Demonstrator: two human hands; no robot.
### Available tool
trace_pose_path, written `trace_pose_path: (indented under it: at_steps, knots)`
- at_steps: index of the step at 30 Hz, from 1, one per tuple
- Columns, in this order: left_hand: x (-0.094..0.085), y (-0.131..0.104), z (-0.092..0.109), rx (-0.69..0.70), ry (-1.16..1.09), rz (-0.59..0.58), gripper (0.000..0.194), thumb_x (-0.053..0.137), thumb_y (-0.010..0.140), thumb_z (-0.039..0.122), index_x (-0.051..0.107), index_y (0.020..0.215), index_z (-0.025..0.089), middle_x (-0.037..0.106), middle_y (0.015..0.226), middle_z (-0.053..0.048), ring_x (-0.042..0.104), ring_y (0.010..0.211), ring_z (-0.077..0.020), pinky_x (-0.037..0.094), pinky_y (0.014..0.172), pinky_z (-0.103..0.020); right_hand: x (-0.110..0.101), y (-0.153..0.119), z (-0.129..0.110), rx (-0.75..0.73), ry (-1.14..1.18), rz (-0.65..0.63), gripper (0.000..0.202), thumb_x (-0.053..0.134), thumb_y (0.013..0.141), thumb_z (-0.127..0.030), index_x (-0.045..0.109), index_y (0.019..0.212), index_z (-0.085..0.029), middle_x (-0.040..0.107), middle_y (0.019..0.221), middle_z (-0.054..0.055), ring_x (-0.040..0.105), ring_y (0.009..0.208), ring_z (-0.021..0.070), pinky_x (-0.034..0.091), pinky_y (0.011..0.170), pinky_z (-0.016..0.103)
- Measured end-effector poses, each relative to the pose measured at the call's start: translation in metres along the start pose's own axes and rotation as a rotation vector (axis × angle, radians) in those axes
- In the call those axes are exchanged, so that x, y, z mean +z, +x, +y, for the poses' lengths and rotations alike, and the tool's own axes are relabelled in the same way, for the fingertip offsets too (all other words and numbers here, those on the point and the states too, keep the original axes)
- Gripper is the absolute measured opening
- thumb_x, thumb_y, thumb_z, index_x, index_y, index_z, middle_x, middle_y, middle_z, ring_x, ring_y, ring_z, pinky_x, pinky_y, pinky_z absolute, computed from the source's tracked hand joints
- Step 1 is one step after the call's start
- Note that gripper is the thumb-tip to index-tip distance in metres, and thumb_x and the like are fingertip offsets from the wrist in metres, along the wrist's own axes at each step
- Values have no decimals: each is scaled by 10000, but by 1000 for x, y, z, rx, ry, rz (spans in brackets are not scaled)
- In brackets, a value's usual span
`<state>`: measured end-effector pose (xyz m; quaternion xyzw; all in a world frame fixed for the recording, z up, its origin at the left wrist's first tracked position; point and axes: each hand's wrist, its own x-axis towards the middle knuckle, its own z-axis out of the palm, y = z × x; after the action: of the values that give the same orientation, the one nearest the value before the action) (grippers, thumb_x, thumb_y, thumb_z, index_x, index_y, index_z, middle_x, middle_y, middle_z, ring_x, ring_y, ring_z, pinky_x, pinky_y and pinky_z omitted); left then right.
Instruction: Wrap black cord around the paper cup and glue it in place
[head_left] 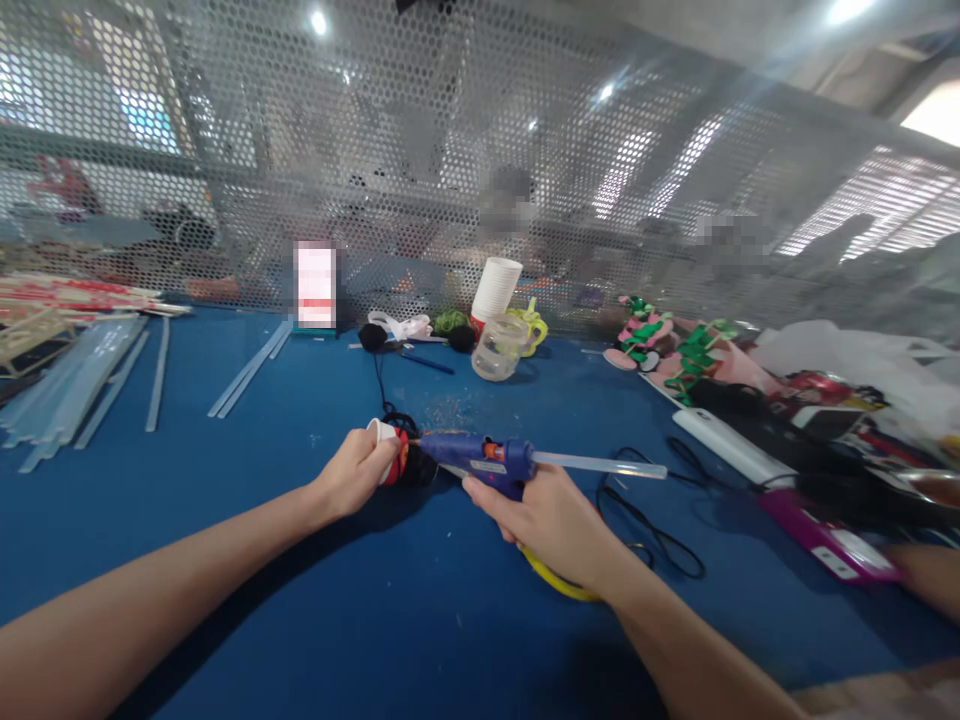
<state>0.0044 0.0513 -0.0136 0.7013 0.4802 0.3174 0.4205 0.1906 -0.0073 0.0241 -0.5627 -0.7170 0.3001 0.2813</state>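
Observation:
My left hand (358,470) is closed round a small white cup (380,436) lying on its side, with red and black material (406,462) at its right end. In my right hand (551,515) is a blue glue gun (472,455), its nozzle pointing left and touching or nearly touching the red part. A clear glue stick (600,464) sticks out of the gun's back. Black cord (400,422) lies just behind the cup. Beneath my right hand shows part of a yellow ring-shaped thing (559,582).
Glue sticks (94,375) lie at the left. Along the back stand a lit phone (316,285), stacked paper cups (496,288) and a clear jar (499,348). At right are a power strip (735,448), a looped cable (660,530), craft flowers (645,335) and another person's arm (930,575).

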Motion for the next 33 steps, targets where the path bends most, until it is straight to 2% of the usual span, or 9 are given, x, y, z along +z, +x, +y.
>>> trace_pose_path:
  at_steps: [4, 7, 11, 14, 22, 29, 33]
  knots:
    - [1, 1, -3, -16, -40, 8, 302, 322, 714, 316, 295, 448, 177, 260, 436, 51, 240, 425, -75, 194, 401, -201, 0, -2, -2, -29, -116, 16, 264, 449, 745, -332, 478, 517, -204, 449, 357, -41, 457, 353, 114, 374, 401, 233]
    - [2, 1, -3, -27, -44, 3, 303, 320, 718, 316, 305, 450, 175, 264, 431, 51, 244, 424, -75, 198, 403, -200, 1, -3, -1, -96, -216, 71, 230, 464, 733, -327, 510, 541, -209, 469, 379, -30, 493, 427, 139, 385, 462, 249]
    - [1, 0, -1, -39, -51, 14, 309, 320, 716, 318, 300, 443, 176, 266, 423, 53, 247, 415, -74, 196, 397, -200, 3, -3, 0, -139, -310, 95, 187, 451, 736, -312, 576, 668, -192, 591, 584, 29, 530, 563, 173, 400, 567, 283]
    - [1, 0, 2, -54, -40, 18, 305, 318, 711, 313, 301, 439, 176, 278, 418, 52, 253, 414, -76, 193, 396, -199, 2, -3, 0, -147, -320, 89, 186, 447, 737, -304, 588, 711, -186, 612, 677, 49, 535, 616, 184, 400, 603, 292]
    - [1, -1, 12, -94, -26, 43, 274, 324, 679, 311, 301, 441, 178, 268, 426, 55, 244, 419, -77, 188, 404, -204, 2, -3, 0, -141, -385, 87, 200, 443, 740, -324, 573, 665, -192, 587, 610, 34, 527, 592, 183, 390, 603, 291]
    - [1, -1, 17, -146, -61, 58, 262, 325, 661, 295, 298, 429, 178, 267, 394, 53, 252, 410, -79, 183, 404, -209, 2, -5, -2, -107, -302, 74, 201, 447, 744, -328, 547, 626, -201, 564, 582, 15, 509, 532, 151, 386, 518, 253]
    - [1, 0, 17, -194, -104, 85, 244, 335, 652, 301, 294, 444, 180, 251, 406, 58, 235, 405, -75, 171, 404, -212, 4, -6, -2, -112, -303, 70, 180, 455, 740, -318, 538, 633, -199, 577, 610, 17, 518, 548, 150, 391, 522, 246]
